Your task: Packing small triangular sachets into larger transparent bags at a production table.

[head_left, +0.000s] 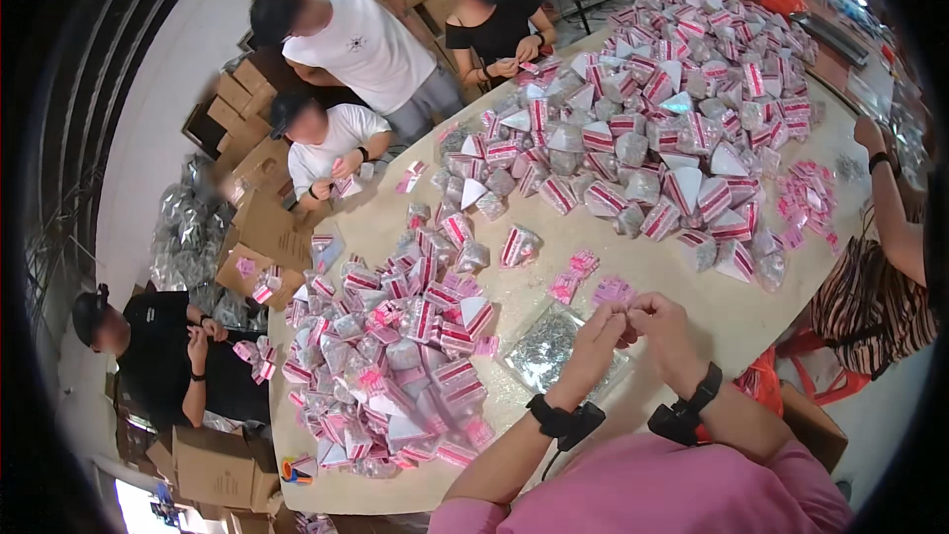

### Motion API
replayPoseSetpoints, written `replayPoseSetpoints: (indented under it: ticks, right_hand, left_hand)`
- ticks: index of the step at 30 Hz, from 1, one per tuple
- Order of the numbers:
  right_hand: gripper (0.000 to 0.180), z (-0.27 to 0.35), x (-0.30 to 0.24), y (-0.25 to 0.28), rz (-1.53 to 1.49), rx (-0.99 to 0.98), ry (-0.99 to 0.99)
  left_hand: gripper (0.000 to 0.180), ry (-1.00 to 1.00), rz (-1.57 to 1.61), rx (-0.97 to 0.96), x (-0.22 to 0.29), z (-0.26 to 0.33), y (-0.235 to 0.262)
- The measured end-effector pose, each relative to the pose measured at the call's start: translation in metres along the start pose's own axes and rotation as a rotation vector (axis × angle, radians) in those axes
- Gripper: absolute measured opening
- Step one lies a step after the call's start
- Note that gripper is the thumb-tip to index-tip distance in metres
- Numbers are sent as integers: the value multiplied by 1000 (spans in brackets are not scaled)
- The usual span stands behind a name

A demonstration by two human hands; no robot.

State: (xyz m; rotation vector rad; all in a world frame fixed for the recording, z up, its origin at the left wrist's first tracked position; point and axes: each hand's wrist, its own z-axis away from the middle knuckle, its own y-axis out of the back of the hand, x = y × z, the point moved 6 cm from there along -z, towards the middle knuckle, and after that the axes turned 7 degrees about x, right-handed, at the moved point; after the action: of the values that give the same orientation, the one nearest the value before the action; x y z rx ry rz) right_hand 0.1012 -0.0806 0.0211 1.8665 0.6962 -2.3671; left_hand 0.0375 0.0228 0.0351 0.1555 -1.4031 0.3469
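Note:
My left hand (597, 336) and my right hand (664, 331) meet over the near side of the table, fingertips pinched together. Whatever lies between them is too small or hidden to name. Beside and below my left hand is a clear tray or bag (547, 344) filled with small shiny silver pieces. Just beyond my hands lie small pink printed cards (613, 290), and a stack of similar pink cards (573, 277) sits a little farther left. A black strap with a dark device is on each of my wrists.
A heap of clear packets with pink-striped labels (405, 356) covers the table's left side; a larger heap of packets (672, 119) fills the far side. Loose pink cards (806, 203) lie at right. Several people work around the table (494, 311). Cardboard boxes (213, 465) stand at left.

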Motion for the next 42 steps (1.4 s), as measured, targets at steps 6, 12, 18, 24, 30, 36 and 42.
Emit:
replayPoseSetpoints:
  ticks: [6, 12, 18, 24, 30, 36, 42]
  right_hand:
    - [4, 0, 5, -2, -173, -68, -138]
    - [6, 4, -3, -3, -227, -54, -144]
    - [6, 12, -12, -7, -175, -113, -106]
    - [7, 12, -8, -1, -101, -126, -55]
    - [6, 11, -5, -10, -296, -221, -138]
    - [7, 15, 0, -5, -235, -275, -274]
    - [11, 21, -2, -1, -86, -444, -415]
  left_hand:
    - [24, 67, 80, -13, -6, 5, 1]
    - [26, 24, 16, 33, 6, 15, -2]
    - [24, -94, -180, 93, 7, 20, 3]
    - [12, -391, -531, 310, 33, 30, 2]
    - [8, -627, -641, 368, 52, 38, -5]
    - [13, -595, -768, 309, 46, 39, -6]
    - [39, -403, -475, -151, 61, 32, -9]
